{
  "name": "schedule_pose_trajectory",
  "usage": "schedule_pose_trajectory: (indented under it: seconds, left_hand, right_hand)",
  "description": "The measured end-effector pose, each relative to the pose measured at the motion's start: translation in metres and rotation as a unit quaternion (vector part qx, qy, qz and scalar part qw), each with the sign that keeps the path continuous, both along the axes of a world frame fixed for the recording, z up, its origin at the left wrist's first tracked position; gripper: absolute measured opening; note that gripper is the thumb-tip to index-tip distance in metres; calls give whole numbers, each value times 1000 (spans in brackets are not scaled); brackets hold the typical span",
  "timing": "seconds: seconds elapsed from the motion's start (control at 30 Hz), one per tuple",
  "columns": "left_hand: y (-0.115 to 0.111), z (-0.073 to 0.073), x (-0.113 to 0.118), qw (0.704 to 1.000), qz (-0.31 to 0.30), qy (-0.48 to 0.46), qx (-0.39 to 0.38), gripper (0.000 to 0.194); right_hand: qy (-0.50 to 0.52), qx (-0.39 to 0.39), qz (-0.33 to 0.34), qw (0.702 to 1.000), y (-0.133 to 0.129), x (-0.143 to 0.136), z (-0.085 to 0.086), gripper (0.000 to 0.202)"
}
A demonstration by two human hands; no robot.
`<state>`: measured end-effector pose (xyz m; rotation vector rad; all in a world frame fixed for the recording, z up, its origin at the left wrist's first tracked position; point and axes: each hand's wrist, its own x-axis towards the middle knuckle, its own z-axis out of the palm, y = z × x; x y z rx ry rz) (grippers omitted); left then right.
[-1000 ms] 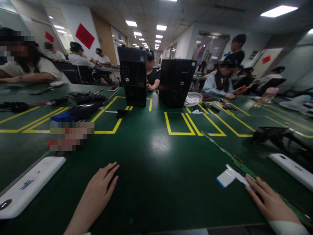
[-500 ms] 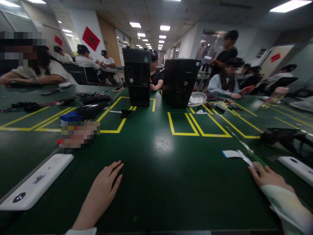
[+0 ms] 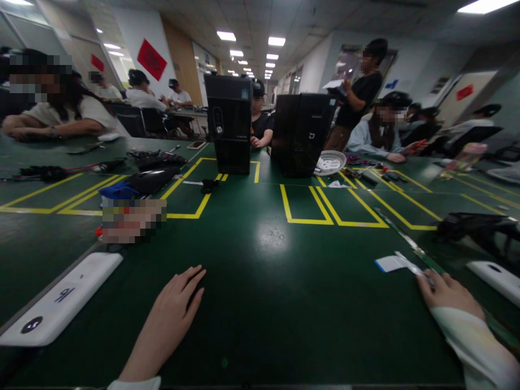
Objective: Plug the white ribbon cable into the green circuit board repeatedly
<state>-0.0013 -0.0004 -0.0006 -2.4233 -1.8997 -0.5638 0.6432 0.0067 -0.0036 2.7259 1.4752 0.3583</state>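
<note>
My left hand (image 3: 179,303) lies flat on the green tabletop (image 3: 284,314), palm down, fingers stretched and slightly apart, with nothing in it. At the right, my right hand (image 3: 455,298) has its thumb and fingers closed on the near end of a white flat ribbon cable (image 3: 393,263). The cable's far end has a blue tip and lies toward the table's middle. Just beyond the fingers runs a long, narrow green circuit board strip (image 3: 406,238), partly hidden by that hand.
White power-bank-like cases (image 3: 60,303) lie at left and right. Two black computer towers (image 3: 229,124) stand ahead, beside a white basket (image 3: 331,162). Yellow tape (image 3: 309,221) marks the table. Black parts (image 3: 479,233), cables and a blurred patch (image 3: 134,221) lie around. Several people sit nearby; one stands.
The view has shifted slightly. My right hand and the ribbon cable sit a little farther right. My left hand stays put. The standing person has turned, with white papers raised.
</note>
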Motion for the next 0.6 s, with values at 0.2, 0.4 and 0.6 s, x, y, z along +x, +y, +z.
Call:
schedule_pose_trajectory:
  seconds: [0.2, 0.4, 0.6]
  left_hand:
    - [1, 2, 2, 1000, 1, 1, -10, 51]
    - [1, 1, 1, 1000, -3, -6, -9, 50]
    - [1, 2, 3, 1000, -4, -3, -3, 50]
  right_hand:
    - [-22, 15, 108, 994, 8, -1, -9, 60]
    - [39, 123, 301, 945, 30, -42, -14, 53]
    - [82, 125, 444, 883, 53, -116, -5, 51]
